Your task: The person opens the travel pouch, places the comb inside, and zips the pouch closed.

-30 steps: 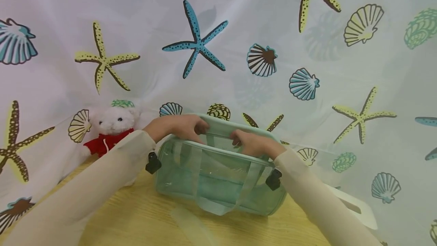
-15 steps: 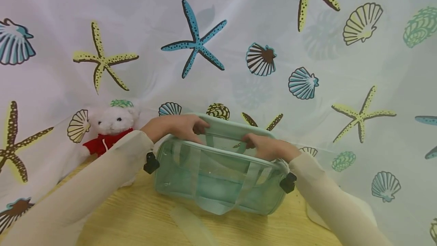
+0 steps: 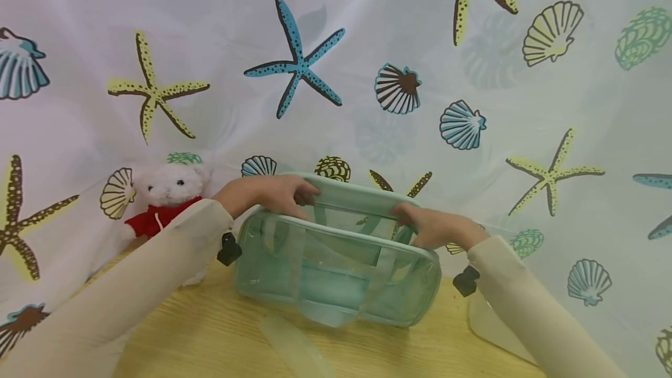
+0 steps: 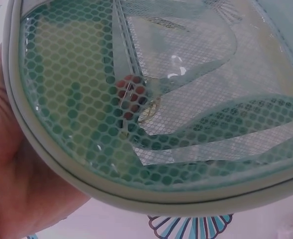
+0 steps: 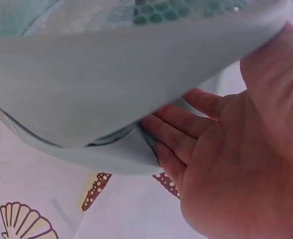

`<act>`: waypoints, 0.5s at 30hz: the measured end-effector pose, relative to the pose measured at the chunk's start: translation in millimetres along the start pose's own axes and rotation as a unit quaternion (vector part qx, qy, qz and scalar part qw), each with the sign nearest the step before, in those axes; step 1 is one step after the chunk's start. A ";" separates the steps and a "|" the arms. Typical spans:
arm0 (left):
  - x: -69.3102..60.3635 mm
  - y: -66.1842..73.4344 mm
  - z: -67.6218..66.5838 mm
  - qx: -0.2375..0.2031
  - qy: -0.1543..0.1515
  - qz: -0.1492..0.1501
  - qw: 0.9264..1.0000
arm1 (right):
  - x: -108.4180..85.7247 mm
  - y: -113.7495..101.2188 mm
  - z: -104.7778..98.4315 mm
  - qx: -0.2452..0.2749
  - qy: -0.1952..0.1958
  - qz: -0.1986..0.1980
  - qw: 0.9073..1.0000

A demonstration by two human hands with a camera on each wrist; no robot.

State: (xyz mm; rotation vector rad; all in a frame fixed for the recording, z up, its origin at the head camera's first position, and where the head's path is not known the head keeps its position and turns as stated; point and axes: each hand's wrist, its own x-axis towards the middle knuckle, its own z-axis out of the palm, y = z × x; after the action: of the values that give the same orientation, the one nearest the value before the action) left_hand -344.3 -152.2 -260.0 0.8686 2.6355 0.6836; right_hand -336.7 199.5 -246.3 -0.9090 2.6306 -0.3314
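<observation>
A see-through mint-green bag [image 3: 336, 249], with webbing handles and mesh end panels, stands on the table with its long top opening apart. At the opening's left end my left hand [image 3: 278, 194] grips the bag from above. Through the mesh in the left wrist view, fingertips [image 4: 131, 92] show inside the bag. My right hand [image 3: 436, 227] holds the right end of the opening. In the right wrist view its thumb lies by one rim [image 5: 111, 84] and its fingers [image 5: 178, 132] reach behind it, tips hidden. Inside the bag no object is visible.
A white teddy bear [image 3: 173, 186] in a red hoodie sits left, partly behind my left sleeve. A pale strip [image 3: 294, 343] lies on the wooden table [image 3: 210, 325] in front. Beneath my right forearm is a white object [image 3: 485, 322], partly hidden. A seashell-patterned curtain [image 3: 367, 28] hangs behind.
My right hand has moved rightward along the bag's opening, from near the middle to the right end. The opening shows more widely there. My left hand stays in place.
</observation>
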 end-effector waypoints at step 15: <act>2.1 -2.0 3.6 0.006 0.014 -0.002 1.000 | -23.3 9.3 -4.9 -0.004 0.033 -0.016 0.999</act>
State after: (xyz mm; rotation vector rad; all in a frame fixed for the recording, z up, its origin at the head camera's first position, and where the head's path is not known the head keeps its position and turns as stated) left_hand -345.4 -151.0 -264.4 0.8620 2.6680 0.6831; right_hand -326.5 221.9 -239.3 -0.9583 2.6822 -0.3639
